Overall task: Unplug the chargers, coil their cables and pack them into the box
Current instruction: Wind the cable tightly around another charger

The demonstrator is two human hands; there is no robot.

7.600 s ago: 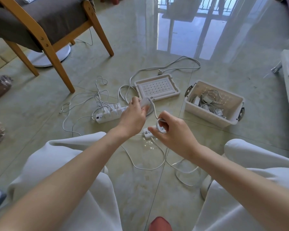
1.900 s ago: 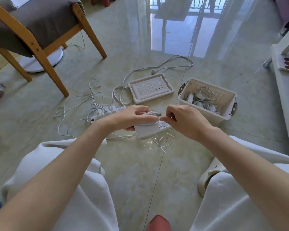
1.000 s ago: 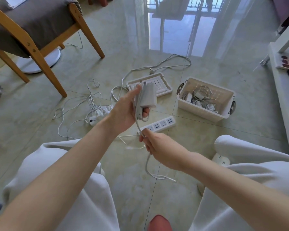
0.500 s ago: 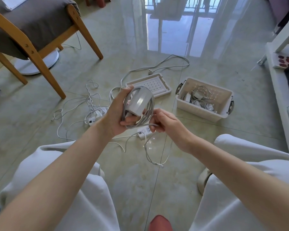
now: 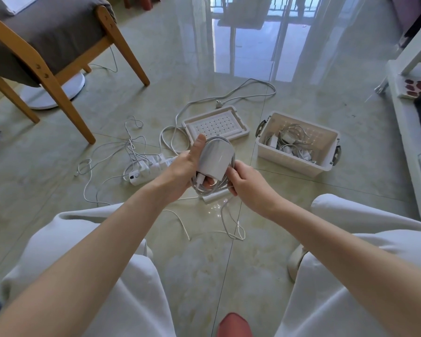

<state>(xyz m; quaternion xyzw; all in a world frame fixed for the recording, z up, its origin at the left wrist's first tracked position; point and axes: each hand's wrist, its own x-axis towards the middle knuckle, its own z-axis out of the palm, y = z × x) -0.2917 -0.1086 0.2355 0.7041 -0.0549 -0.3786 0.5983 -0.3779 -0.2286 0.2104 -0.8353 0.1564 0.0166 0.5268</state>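
Head view: left hand [image 5: 181,170] grips the charger [image 5: 215,158], right hand [image 5: 247,184] pinches its coiled cable [image 5: 206,190].

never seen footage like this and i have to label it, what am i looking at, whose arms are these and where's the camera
No machine here: a person wears a wide-angle camera on the head, so this one picture looks down past their knees at their own arms. The left hand grips a white charger; the right hand holds its cable, looped round the charger. On the tiled floor ahead are an open plastic box with chargers and cables inside, its lid beside it, a power strip with several chargers plugged in, and loose white cables. A wooden chair stands at the left.
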